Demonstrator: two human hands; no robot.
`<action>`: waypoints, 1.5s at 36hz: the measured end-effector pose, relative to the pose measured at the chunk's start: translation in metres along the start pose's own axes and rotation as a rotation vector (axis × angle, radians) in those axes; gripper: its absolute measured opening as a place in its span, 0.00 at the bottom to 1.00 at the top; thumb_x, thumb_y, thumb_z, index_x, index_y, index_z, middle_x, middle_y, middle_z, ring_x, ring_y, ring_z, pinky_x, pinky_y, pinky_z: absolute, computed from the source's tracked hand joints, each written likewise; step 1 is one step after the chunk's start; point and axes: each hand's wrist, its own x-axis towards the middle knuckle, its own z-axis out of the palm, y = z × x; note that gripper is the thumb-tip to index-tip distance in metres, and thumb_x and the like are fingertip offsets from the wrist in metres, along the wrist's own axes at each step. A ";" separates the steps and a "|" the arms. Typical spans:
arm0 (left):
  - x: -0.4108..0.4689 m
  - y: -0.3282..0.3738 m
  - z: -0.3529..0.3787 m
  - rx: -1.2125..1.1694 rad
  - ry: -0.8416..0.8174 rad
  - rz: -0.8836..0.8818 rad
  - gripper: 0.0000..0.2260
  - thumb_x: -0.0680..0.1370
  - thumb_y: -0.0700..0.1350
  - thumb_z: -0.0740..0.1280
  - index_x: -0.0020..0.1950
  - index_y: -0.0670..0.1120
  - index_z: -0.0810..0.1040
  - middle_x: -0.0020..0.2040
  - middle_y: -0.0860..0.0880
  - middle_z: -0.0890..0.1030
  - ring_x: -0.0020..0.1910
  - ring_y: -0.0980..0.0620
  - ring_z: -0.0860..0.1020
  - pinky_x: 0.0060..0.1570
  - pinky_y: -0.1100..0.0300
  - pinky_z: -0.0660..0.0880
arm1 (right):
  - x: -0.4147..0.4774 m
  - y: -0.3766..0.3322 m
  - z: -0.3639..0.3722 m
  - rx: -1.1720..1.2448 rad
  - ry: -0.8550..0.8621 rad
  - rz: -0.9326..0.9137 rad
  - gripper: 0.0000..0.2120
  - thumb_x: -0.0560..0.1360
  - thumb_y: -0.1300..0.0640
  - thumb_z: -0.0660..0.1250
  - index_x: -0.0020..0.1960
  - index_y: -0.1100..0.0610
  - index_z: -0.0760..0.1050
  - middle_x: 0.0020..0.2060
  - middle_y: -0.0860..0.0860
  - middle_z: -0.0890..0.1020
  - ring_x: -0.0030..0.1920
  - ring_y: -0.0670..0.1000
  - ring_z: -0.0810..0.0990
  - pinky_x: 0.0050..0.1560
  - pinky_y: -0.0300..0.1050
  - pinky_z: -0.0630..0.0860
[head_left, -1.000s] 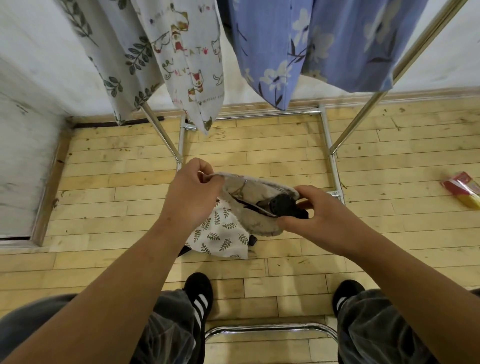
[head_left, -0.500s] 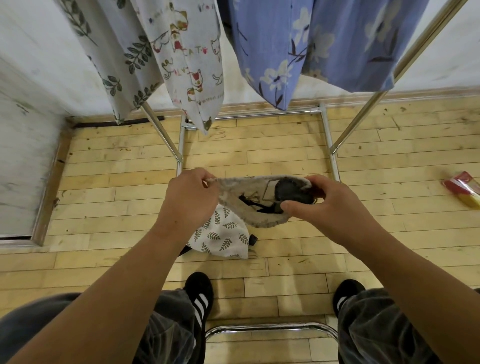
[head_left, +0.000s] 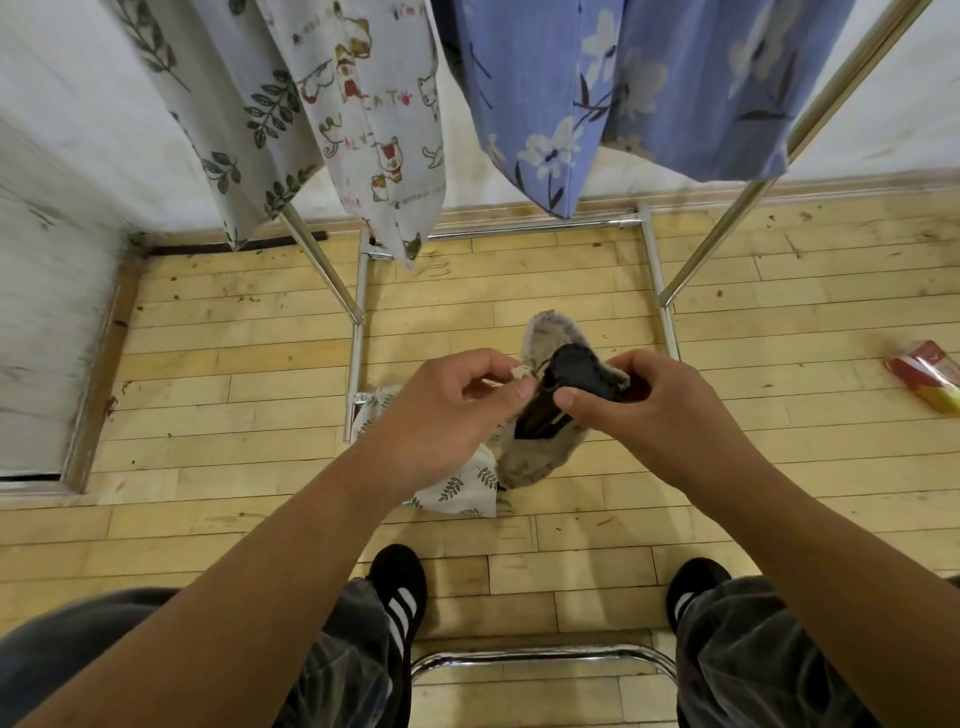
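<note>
Over wood floor (head_left: 234, 364) L hand (head_left: 441, 410) pinches grey pouch (head_left: 540, 460), R hand (head_left: 660, 410) grips black object (head_left: 576, 371) at its mouth.

Straight ahead of you stands a metal rack (head_left: 356, 338) on the wooden floor (head_left: 234, 338), and three cloths hang from its top: a leaf-print cloth (head_left: 228, 104) on the left, a cat-print cloth (head_left: 374, 104) just beside it, and a blue flowered cloth (head_left: 649, 78) on the right. Well to the right of the rack a red and yellow packet (head_left: 927, 376) lies on the boards. A small leafy cloth (head_left: 457, 491) shows by the rack's left base bar.
</note>
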 end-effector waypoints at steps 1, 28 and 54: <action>0.000 0.001 0.000 -0.021 0.002 0.008 0.04 0.80 0.55 0.70 0.51 0.58 0.84 0.41 0.57 0.83 0.30 0.65 0.74 0.31 0.73 0.69 | 0.000 0.000 0.000 0.005 -0.002 0.004 0.19 0.67 0.36 0.77 0.47 0.48 0.79 0.41 0.48 0.84 0.43 0.52 0.83 0.46 0.52 0.82; -0.011 -0.005 0.023 0.443 -0.141 0.204 0.24 0.74 0.53 0.78 0.58 0.62 0.65 0.50 0.59 0.79 0.48 0.61 0.79 0.48 0.60 0.80 | 0.002 0.004 0.001 0.508 -0.203 0.193 0.22 0.79 0.49 0.70 0.55 0.70 0.79 0.48 0.59 0.87 0.51 0.55 0.88 0.53 0.47 0.84; -0.007 0.010 0.014 -0.189 -0.147 0.016 0.14 0.78 0.35 0.67 0.60 0.50 0.77 0.39 0.54 0.79 0.35 0.53 0.71 0.40 0.55 0.68 | 0.005 0.009 0.005 0.144 -0.178 0.146 0.23 0.74 0.40 0.73 0.55 0.60 0.79 0.46 0.53 0.86 0.48 0.53 0.86 0.48 0.51 0.86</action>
